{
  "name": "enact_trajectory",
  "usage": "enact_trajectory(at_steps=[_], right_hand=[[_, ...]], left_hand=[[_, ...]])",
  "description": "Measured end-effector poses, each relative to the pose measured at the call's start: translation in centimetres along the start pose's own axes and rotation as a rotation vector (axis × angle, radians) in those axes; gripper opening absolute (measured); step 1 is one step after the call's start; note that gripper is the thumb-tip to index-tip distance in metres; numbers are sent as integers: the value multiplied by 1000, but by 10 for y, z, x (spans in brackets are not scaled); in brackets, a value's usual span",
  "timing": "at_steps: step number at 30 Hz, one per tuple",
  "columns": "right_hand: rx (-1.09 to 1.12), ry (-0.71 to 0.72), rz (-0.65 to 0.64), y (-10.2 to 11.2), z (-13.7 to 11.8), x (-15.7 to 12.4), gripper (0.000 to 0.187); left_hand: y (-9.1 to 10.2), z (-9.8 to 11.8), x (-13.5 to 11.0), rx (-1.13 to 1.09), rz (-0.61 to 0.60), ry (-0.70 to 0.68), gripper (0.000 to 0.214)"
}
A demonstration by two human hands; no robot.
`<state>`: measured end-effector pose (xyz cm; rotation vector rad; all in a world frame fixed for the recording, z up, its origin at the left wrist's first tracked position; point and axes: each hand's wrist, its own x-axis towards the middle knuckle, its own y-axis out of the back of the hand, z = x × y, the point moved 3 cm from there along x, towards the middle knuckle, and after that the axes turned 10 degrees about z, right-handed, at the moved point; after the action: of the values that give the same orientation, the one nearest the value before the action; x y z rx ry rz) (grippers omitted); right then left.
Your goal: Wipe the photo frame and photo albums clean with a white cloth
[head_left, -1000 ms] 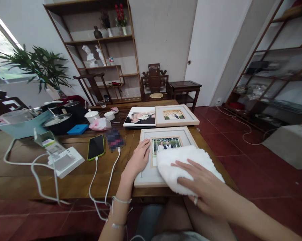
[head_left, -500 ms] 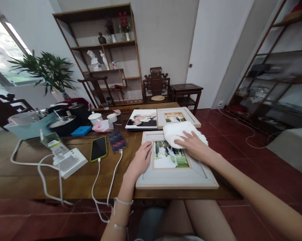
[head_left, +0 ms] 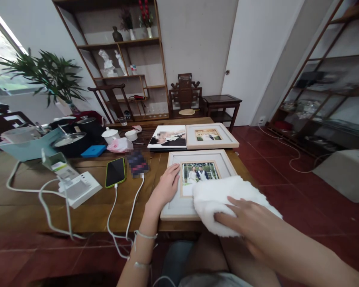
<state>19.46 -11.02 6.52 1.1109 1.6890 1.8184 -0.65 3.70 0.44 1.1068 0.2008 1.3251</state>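
Observation:
A white-framed photo (head_left: 197,159) lies flat at the near edge of the wooden table (head_left: 30,207). My left hand (head_left: 165,187) rests open on the frame's left border, fingers flat. My right hand (head_left: 248,221) lies with fingers spread on a fluffy white cloth (head_left: 218,195), which covers the frame's near right corner and hangs over the table edge. The upper part of the picture shows above the cloth.
Two more pictures, an unframed print (head_left: 167,136) and a smaller framed one (head_left: 210,136), lie behind. Left of the frame are a green-cased phone (head_left: 115,172) on a cable, a white power strip (head_left: 77,189), pots, cups and a blue box. Shelves and chairs stand beyond.
My right hand has drawn the cloth from the frame's far right corner back toward me to the near right corner. The left hand has stayed on the frame's left border.

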Motion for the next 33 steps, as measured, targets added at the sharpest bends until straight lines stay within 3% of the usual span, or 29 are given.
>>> enact_trajectory(at_steps=[3,9,12,16,20,26,29,33], right_hand=[[-83,-71,34,-18,20,13,67],[-264,-293,153,-40,94,62,64],[-270,-278,144,-43,115,82,65],[-223,-178,56,-39,100,78,69],[-99,-105,-77,-29,54,38,73],[66,-30,-144,-24,3,-11,66],[93,-45,-109,-23,1,-5,69],[-4,-102,-22,-28,27,27,70]], left_hand=[[0,-1,0,-8,0,0,38],[2,0,0,-13,-10,4,38],[3,1,-1,-10,-18,24,39],[0,0,-2,13,-58,21,41],[-2,-2,-2,28,-55,-4,41],[-2,0,-2,27,-39,-33,41],[-2,0,-2,17,-30,-44,40],[-2,-1,-2,4,-22,-42,39]])
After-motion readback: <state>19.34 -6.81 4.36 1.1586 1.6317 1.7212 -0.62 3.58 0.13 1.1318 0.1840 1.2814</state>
